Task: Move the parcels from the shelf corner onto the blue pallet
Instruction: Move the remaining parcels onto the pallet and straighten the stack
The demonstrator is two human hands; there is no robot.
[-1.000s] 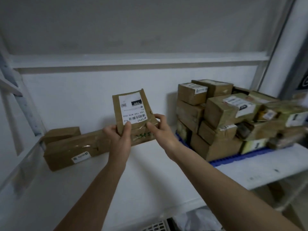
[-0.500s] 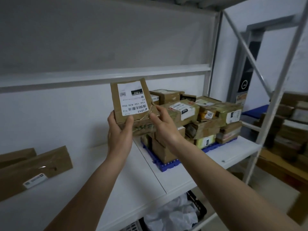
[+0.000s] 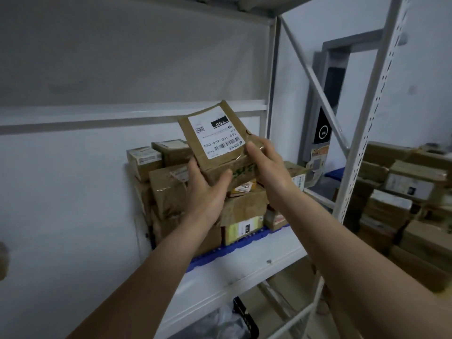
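Observation:
I hold a brown cardboard parcel (image 3: 215, 135) with a white shipping label, tilted, above the pile of parcels (image 3: 168, 189). My left hand (image 3: 205, 187) grips its lower left corner from beneath. My right hand (image 3: 266, 165) grips its right edge, thumb on the front face. The pile of several taped cardboard boxes stands on the blue pallet (image 3: 234, 248), which lies on the white shelf (image 3: 244, 272) against the back wall. The parcel hangs over the pile's middle and does not touch it, as far as I can tell.
A white perforated upright (image 3: 367, 133) and a diagonal brace (image 3: 315, 86) stand to the right of the pallet. Beyond them more stacked boxes (image 3: 403, 196) fill another rack. A dark crate with white bags (image 3: 234, 321) sits under the shelf. A brown parcel edge (image 3: 3, 260) shows far left.
Both hands carried the labelled parcel rightwards from the shelf corner to above the pallet pile. The parcel tilted clockwise. The long parcels at the left slid almost out of view.

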